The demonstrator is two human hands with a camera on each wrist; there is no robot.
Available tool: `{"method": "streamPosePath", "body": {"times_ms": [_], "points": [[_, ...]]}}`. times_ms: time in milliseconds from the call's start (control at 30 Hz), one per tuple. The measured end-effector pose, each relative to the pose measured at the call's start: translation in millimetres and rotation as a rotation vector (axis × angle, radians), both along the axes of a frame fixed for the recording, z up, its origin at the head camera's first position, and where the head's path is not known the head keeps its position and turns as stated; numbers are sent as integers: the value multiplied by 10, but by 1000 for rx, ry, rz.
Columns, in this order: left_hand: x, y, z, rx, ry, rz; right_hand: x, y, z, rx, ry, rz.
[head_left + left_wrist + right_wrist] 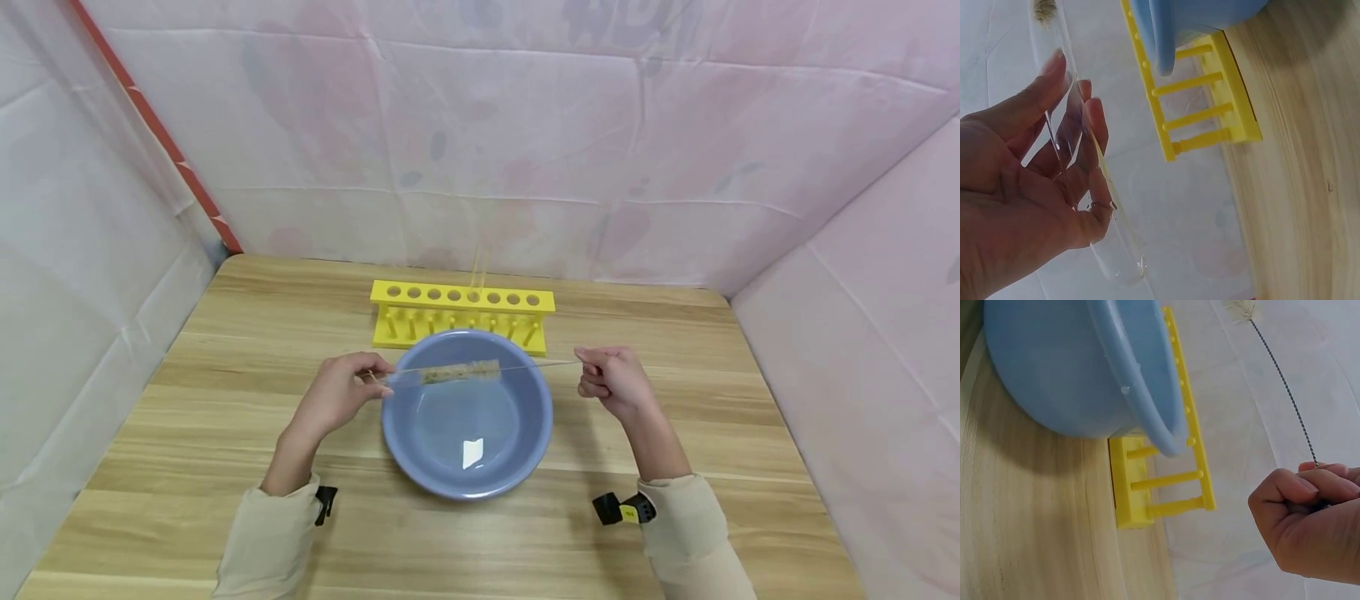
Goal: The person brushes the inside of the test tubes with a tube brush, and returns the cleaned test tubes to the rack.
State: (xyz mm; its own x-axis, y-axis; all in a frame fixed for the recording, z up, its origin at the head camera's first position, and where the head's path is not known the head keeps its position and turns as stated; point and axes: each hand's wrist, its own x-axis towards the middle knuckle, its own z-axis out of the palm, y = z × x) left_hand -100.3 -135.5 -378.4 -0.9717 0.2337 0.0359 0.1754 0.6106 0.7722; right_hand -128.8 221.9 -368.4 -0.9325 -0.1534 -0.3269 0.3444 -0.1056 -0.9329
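Above a blue basin [468, 492], my left hand [341, 393] grips a clear glass test tube [1116, 250], fingers and thumb around its middle. Its rounded end points down in the left wrist view. My right hand [617, 381] pinches the twisted wire handle of a test tube brush [1285, 384], the fingers curled around the wire. The brush's pale bristles [461, 372] lie between the hands over the basin; in the left wrist view some bristles [1044, 11] show within the tube's upper part. The basin holds water with a bright reflection.
Behind the basin stands a yellow test tube rack [462, 297] with a row of holes and pegs. Another clear tube [479, 271] stands upright in one hole. Everything is on a wooden table [187, 433], with pale patterned cloth walls [480, 125] at the back and sides.
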Motion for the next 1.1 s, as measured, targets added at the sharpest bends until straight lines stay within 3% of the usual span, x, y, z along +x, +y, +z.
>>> {"method": "streamPosePath", "body": {"times_ms": [167,500,633,933,1100], "points": [[4,-29,-18,23,18,-13,-8,59,-3,-27,-25,4],[-11,-122,-40,22,-15,-46,15,108,-38,202,201,-35],[-16,-143,-51,29,-35,-65,23,117,-45,290,251,-36],[13,-174,-79,-18,14,-17,47,194,-18,94,100,21],[42,-262,-70,-47,35,23,69,336,-35,58,105,35]]}}
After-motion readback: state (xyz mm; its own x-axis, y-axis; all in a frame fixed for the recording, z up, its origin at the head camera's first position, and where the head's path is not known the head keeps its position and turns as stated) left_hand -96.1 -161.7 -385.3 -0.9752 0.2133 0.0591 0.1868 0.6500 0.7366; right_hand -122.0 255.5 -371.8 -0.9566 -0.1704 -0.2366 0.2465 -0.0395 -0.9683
